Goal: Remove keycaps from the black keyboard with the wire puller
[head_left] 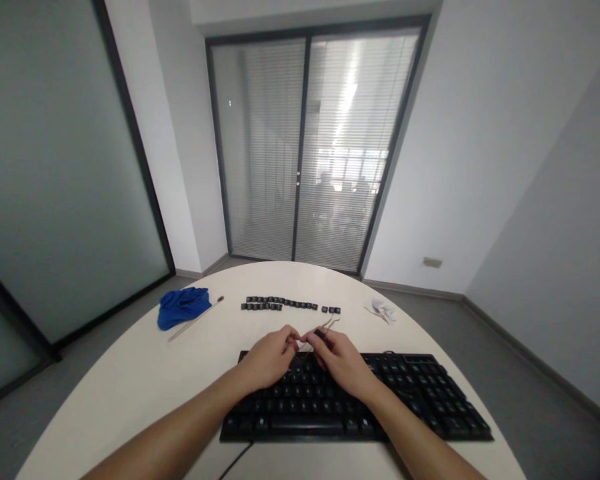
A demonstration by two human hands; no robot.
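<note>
A black keyboard [320, 405] lies in front of me with its space bar on the near side. Over its back edge, my right hand [341, 360] is closed on a keycap puller [320, 333], a small black handle with thin wire loops sticking out beyond the fingers. My left hand [273, 357] meets it there, thumb and fingertips pinched together close to the puller; whatever they hold is too small to make out. Beyond the hands, several loose black keycaps [300, 304] stand in rows on the table. Both hands hide part of the keyboard's upper keys.
On the round cream table [145, 393], a blue cloth [183, 307] lies at the left beside a thin wooden-handled brush [195, 320]. A crumpled white cloth [380, 309] sits at the right. A black cable [236, 460] runs off the near side.
</note>
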